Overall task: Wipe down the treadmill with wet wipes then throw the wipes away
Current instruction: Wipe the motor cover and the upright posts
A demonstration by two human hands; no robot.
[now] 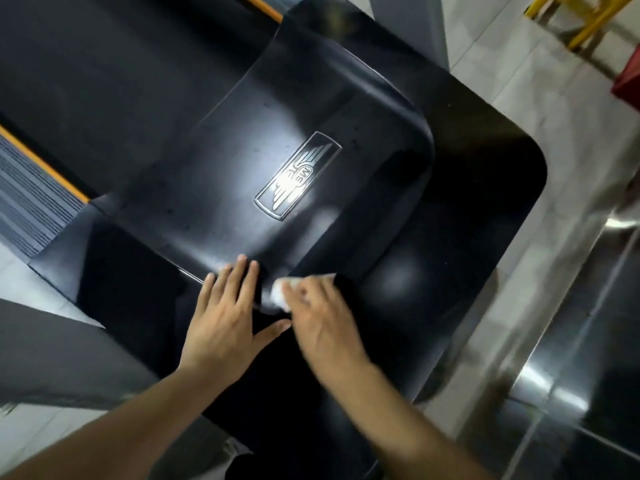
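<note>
The treadmill's black motor cover (311, 116) fills most of the view, with a silver winged badge (298, 175) at its middle. My left hand (227, 313) lies flat on the cover's near edge, fingers straight and spread. Just to its right, my right hand (322, 317) is blurred and holds a crumpled white wet wipe (282, 292) against the cover. Only part of the wipe shows past the fingers.
The dark running belt (86, 81) with orange side strips (45, 164) runs off to the upper left. Pale tiled floor (519, 81) lies to the right, with a yellow frame (595, 19) and a red object (628, 84) at the far right. A shiny dark panel (588, 323) sits lower right.
</note>
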